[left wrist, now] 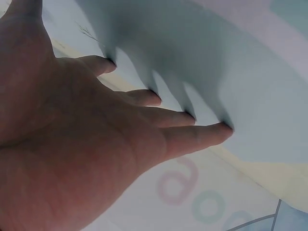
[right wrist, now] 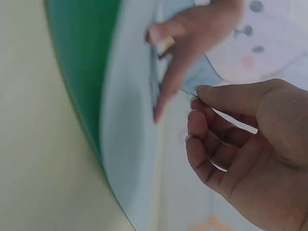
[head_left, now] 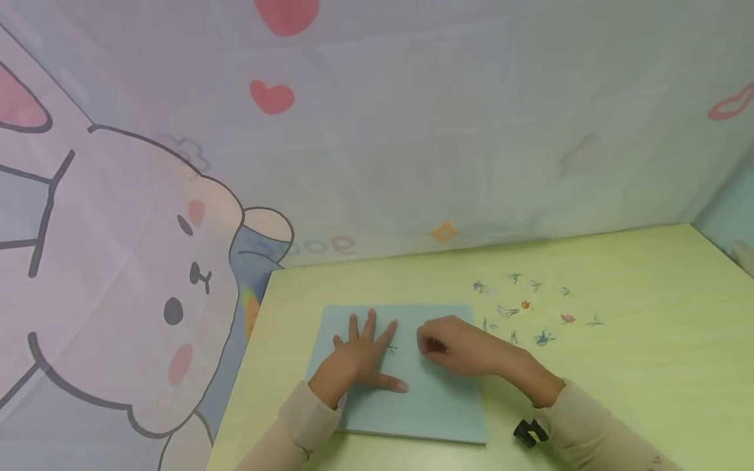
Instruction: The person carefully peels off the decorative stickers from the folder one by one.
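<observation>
My left hand (head_left: pixel 362 360) rests on a light blue board (head_left: pixel 436 412) with its fingers spread. In the left wrist view its fingertips (left wrist: pixel 226 129) meet the pale surface. A small thin plant-like piece (head_left: pixel 393 348) lies on the board beside the left index finger. My right hand (head_left: pixel 456 347) is over the board's right part, fingers curled. Seen from the right wrist, its thumb and index finger pinch a thin dark sliver (right wrist: pixel 189 92); most of it is hidden, and I cannot tell its kind.
Several small flower and leaf cutouts lie scattered on the yellow-green table (head_left: pixel 648 366) to the right, among them a red flower (head_left: pixel 567 318) and a blue one (head_left: pixel 543 337). A black object (head_left: pixel 526 433) is at the right sleeve. Behind hangs a printed cloth (head_left: pixel 412 144).
</observation>
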